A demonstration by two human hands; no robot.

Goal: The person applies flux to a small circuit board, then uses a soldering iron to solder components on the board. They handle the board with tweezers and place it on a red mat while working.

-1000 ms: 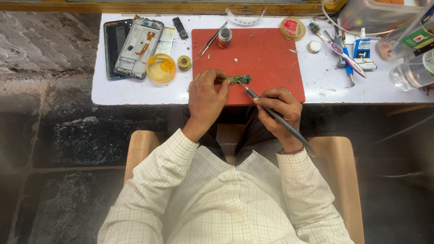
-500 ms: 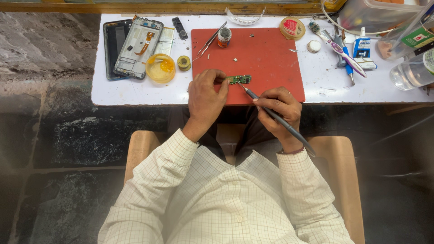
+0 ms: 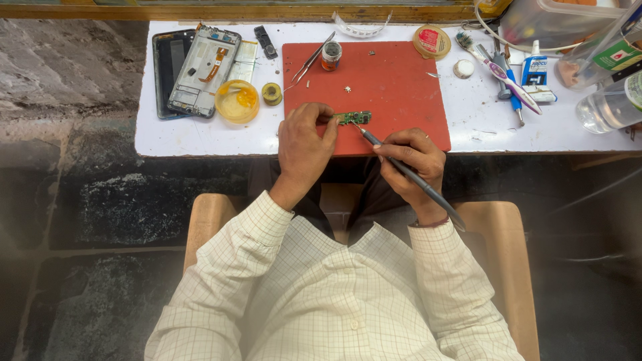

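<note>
A small green circuit board [image 3: 353, 117] lies on the red work mat [image 3: 388, 80] near its front edge. My left hand [image 3: 304, 144] pinches the board's left end and holds it down. My right hand [image 3: 408, 157] grips a slim dark soldering iron [image 3: 408, 172] like a pen. Its tip touches the board's lower right side, and its handle runs back past my wrist.
On the white table [image 3: 521, 134]: an opened phone and its frame [image 3: 200, 63] at left, a yellow dish [image 3: 237, 101], a solder roll [image 3: 271, 93], tweezers [image 3: 309, 60], a small jar [image 3: 331, 55], a toothbrush [image 3: 498, 70], a glue tube [image 3: 535, 70], bottles [image 3: 612, 103]. A wooden stool [image 3: 505, 261] stands below.
</note>
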